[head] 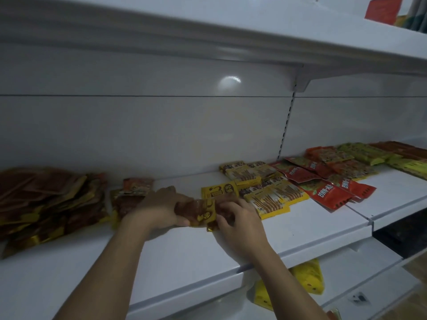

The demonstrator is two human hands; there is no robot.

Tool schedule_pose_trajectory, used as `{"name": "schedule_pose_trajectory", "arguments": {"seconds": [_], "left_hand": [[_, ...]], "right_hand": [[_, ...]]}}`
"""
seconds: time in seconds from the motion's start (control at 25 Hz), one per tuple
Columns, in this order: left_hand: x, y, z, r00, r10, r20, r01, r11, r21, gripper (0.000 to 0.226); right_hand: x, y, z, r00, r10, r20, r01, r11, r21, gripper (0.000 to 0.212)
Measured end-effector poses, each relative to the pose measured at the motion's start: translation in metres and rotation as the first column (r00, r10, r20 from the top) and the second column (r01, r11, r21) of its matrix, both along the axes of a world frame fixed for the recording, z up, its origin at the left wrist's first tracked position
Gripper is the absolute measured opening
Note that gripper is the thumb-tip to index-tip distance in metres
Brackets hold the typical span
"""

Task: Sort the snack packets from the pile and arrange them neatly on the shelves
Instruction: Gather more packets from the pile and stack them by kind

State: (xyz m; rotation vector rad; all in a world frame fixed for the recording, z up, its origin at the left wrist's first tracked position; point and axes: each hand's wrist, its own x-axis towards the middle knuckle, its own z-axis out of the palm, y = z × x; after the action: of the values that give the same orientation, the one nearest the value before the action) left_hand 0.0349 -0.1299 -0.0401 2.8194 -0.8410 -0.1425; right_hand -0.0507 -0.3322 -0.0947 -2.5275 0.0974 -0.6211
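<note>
- On white metal shelf (300, 227): loose pile of brown-and-gold snack packets (46, 199) far left.
- Left hand (159, 209), right hand (238, 218): fingers curled round one brown-and-gold foil packet (198, 212), mid-shelf.
- Suggest: flatten it, lay square to shelf edge.

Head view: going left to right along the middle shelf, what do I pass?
Brown-and-gold pile → small brown stack → left hand → held brown-and-gold packet → right hand → yellow stick-snack packets → red packets → yellow-green packets.
</note>
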Motion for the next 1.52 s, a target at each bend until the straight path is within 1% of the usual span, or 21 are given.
{"name": "schedule_pose_trajectory", "arguments": {"seconds": [0.08,0.16,0.24,0.32,0.36,0.48,0.56,0.68,0.72,0.76,0.84,0.92,1.0,1.08,1.16,1.2,1.28,1.32,1.4,1.44,1.52], "left_hand": [[0.000,-0.006,0.002,0.988,0.095,0.122,-0.108,0.989,0.103,0.056],[-0.003,-0.016,-0.005,0.967,0.139,0.215,-0.163,0.982,0.098,0.061],[-0.007,-0.023,-0.008,0.957,0.166,0.238,-0.172,0.985,0.005,0.060],[-0.004,-0.018,-0.007,0.969,0.190,0.159,-0.173,0.978,-0.116,0.048],[-0.004,-0.014,-0.005,0.976,0.190,0.105,-0.176,0.976,-0.129,0.043],[-0.003,-0.005,-0.002,0.992,0.128,0.012,-0.128,0.992,-0.018,0.048],[-0.004,-0.002,0.001,0.989,0.122,-0.089,-0.122,0.993,-0.001,0.053],[-0.005,0.001,0.010,0.972,0.043,-0.230,-0.039,0.999,0.020,0.025],[-0.005,0.001,0.011,0.970,0.018,-0.244,-0.007,0.999,0.049,0.019],[-0.005,0.001,0.010,0.968,0.021,-0.250,-0.004,0.998,0.068,0.023],[-0.003,-0.005,0.001,0.978,0.101,-0.182,-0.085,0.992,0.091,0.054],[0.000,-0.016,-0.009,0.974,0.224,-0.022,-0.219,0.966,0.140,0.077],[0.003,-0.021,-0.013,0.956,0.260,0.139,-0.281,0.946,0.161,0.078],[0.006,-0.015,-0.012,0.957,0.224,0.184,-0.241,0.968,0.075,0.067],[0.007,-0.007,-0.012,0.974,0.157,0.163,-0.161,0.987,0.010,0.056],[0.008,-0.006,-0.014,0.982,0.128,0.139,-0.132,0.991,0.024,0.052],[0.011,-0.007,-0.020,0.986,0.119,0.117,-0.127,0.990,0.060,0.052],[0.013,-0.008,-0.021,0.983,0.130,0.133,-0.138,0.989,0.058,0.052],[0.019,-0.011,-0.024,0.975,0.143,0.173,-0.155,0.986,0.057,0.051],[0.020,-0.013,-0.025,0.971,0.143,0.190,-0.156,0.986,0.057,0.050],[0.021,-0.018,-0.027,0.967,0.149,0.204,-0.168,0.983,0.075,0.052]], "right_hand": [[0.000,-0.001,0.002,0.996,0.020,0.088,-0.027,0.996,0.083,0.026],[-0.002,-0.002,0.002,0.980,-0.012,0.197,-0.016,0.990,0.139,0.026],[-0.002,-0.004,0.003,0.961,-0.069,0.267,0.016,0.981,0.196,0.030],[-0.001,-0.004,0.006,0.951,-0.088,0.295,0.024,0.977,0.212,0.030],[0.000,-0.003,0.008,0.950,-0.082,0.300,0.018,0.978,0.209,0.029],[0.005,0.000,0.012,0.958,-0.065,0.280,0.000,0.974,0.225,0.029],[0.009,0.004,0.015,0.960,-0.069,0.272,-0.005,0.965,0.261,0.029],[0.014,0.006,0.023,0.950,-0.076,0.303,-0.026,0.947,0.319,0.030],[0.018,0.006,0.027,0.948,-0.075,0.311,-0.035,0.942,0.333,0.030],[0.024,0.006,0.031,0.946,-0.070,0.317,-0.042,0.942,0.333,0.030],[0.036,0.007,0.034,0.943,-0.045,0.330,-0.063,0.949,0.308,0.030],[0.048,0.009,0.034,0.924,-0.030,0.382,-0.089,0.953,0.289,0.028],[0.061,0.008,0.037,0.912,-0.045,0.408,-0.089,0.948,0.305,0.024],[0.077,0.007,0.046,0.957,-0.011,0.288,-0.091,0.936,0.339,0.018],[0.087,0.011,0.043,0.988,0.077,0.136,-0.106,0.971,0.213,0.015],[0.087,0.014,0.035,0.989,0.098,0.114,-0.108,0.990,0.089,0.023],[0.083,0.017,0.010,0.970,0.105,0.217,-0.082,0.990,-0.116,0.038],[0.080,0.018,0.006,0.960,0.090,0.265,-0.045,0.984,-0.170,0.033],[0.079,0.018,0.000,0.960,0.047,0.275,0.005,0.983,-0.184,0.016],[0.080,0.016,-0.003,0.961,0.062,0.268,-0.005,0.978,-0.210,0.016],[0.084,0.012,-0.010,0.982,0.106,0.155,-0.068,0.970,-0.234,0.033]]}}
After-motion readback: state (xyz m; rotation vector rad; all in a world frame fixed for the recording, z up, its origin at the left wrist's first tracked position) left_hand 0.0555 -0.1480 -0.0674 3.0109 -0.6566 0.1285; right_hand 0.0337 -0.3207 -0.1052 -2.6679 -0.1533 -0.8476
